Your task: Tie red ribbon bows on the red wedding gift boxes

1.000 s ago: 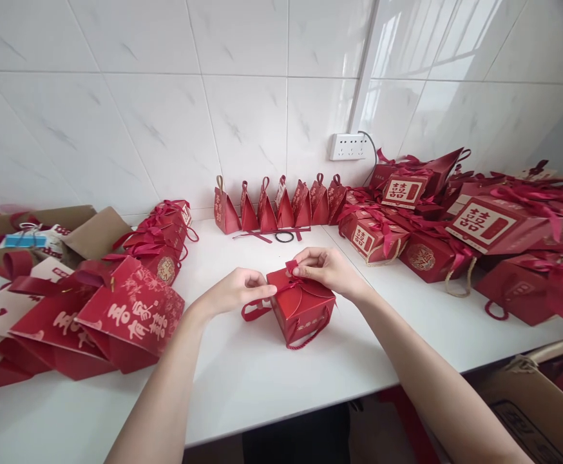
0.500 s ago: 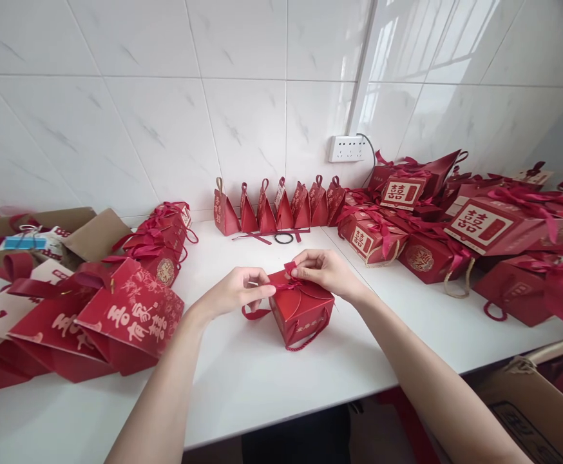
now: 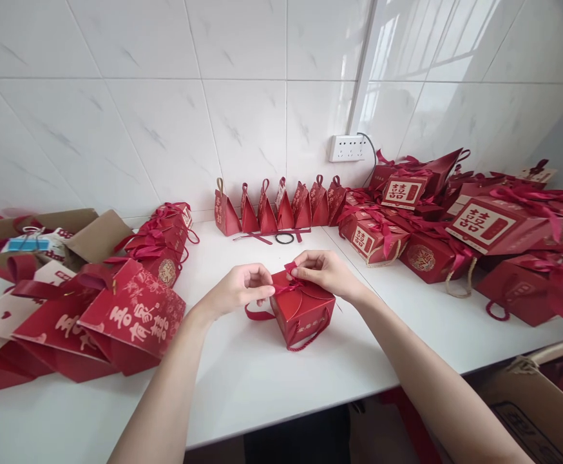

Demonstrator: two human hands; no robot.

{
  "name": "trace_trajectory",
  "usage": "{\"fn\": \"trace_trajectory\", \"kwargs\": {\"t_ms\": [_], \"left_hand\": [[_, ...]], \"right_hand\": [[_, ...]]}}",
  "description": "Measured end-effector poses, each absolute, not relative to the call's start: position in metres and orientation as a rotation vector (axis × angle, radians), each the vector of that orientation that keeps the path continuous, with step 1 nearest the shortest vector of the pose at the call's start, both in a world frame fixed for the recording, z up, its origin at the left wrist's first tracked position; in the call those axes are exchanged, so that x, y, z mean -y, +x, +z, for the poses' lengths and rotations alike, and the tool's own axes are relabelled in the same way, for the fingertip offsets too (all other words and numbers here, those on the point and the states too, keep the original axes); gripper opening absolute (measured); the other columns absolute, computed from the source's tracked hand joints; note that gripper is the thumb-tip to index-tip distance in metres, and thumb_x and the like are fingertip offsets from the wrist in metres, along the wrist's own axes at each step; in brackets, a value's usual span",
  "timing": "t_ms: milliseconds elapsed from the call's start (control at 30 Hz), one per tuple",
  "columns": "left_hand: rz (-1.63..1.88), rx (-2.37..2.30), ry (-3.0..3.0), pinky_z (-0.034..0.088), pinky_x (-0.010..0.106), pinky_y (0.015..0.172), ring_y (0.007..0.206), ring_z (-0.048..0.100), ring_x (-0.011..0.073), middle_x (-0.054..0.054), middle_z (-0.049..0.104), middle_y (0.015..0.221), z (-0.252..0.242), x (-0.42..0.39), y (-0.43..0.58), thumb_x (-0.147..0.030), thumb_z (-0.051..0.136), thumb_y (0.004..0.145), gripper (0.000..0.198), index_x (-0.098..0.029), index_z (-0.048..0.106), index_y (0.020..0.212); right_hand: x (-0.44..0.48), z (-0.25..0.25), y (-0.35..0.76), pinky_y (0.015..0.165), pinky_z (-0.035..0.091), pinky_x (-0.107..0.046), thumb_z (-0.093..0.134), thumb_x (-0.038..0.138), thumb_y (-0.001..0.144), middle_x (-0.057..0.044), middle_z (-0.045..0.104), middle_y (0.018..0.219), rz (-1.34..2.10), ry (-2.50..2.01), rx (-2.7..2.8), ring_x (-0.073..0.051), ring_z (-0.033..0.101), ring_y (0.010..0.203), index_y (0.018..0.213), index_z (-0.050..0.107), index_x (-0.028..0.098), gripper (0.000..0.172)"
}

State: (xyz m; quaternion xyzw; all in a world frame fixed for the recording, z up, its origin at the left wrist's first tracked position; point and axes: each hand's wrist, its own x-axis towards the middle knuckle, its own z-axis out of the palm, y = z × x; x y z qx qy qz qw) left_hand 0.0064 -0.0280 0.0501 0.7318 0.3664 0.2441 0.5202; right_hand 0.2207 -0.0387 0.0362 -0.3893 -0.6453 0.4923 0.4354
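Note:
A small red gift box with a twisted cord handle stands upright on the white table in front of me. Red ribbon is looped over its top. At the box's left upper edge, my left hand pinches the ribbon between thumb and fingers. My right hand is closed on the ribbon at the back of the lid, above the knot. One ribbon tail curves down left of the box. My fingers partly cover the knot.
Several triangular red boxes line the tiled wall, with ribbon scraps and a black ring before them. Finished-looking red boxes are heaped right. More red boxes and an open carton sit left. A cardboard box stands lower right.
Almost nothing differs. Both hands keep their pinch on the ribbon, and the view has shifted very slightly.

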Motion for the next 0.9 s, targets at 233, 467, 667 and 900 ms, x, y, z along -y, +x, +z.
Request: {"fn": "trace_trajectory", "kwargs": {"t_ms": [233,467,667,900], "left_hand": [[0.628,-0.883,1.813,0.037,0.022,0.057,0.066,0.048,0.0107,0.000,0.053,0.073,0.0529,0.0270,0.0045,-0.034,0.066,0.069,0.023,-0.015,0.059,0.081],[0.489,-0.967,1.876,0.033,0.022,0.054,0.059,0.042,0.0098,-0.002,0.050,0.065,0.0505,0.0247,0.0009,-0.042,0.062,0.073,0.027,-0.015,0.058,0.069],[0.406,-0.915,1.857,0.027,0.022,0.050,0.056,0.035,0.0087,-0.004,0.039,0.059,0.0521,0.0250,0.0004,-0.044,0.058,0.075,0.034,-0.016,0.046,0.060],[0.486,-0.783,1.668,0.025,0.022,0.048,0.050,0.033,0.0069,-0.005,0.038,0.055,0.0523,0.0265,-0.0016,-0.040,0.064,0.073,0.026,-0.017,0.052,0.070]], "right_hand": [[0.0393,0.0371,0.2200,0.070,0.048,-0.029,0.069,0.041,0.070,-0.004,0.070,0.075,1.223,-0.970,1.619,-0.016,0.064,0.072,0.076,0.061,0.016,0.026],[0.0399,0.0362,0.2197,0.069,0.048,-0.029,0.069,0.040,0.071,-0.004,0.070,0.076,1.204,-0.971,1.648,-0.016,0.065,0.073,0.076,0.061,0.017,0.025],[0.0405,0.0357,0.2184,0.070,0.048,-0.029,0.068,0.039,0.071,-0.004,0.070,0.076,1.196,-0.982,1.661,-0.017,0.065,0.074,0.075,0.061,0.017,0.023],[0.0405,0.0354,0.2175,0.071,0.048,-0.029,0.067,0.038,0.072,-0.003,0.070,0.075,1.190,-0.971,1.663,-0.016,0.065,0.075,0.076,0.061,0.017,0.022]]}}
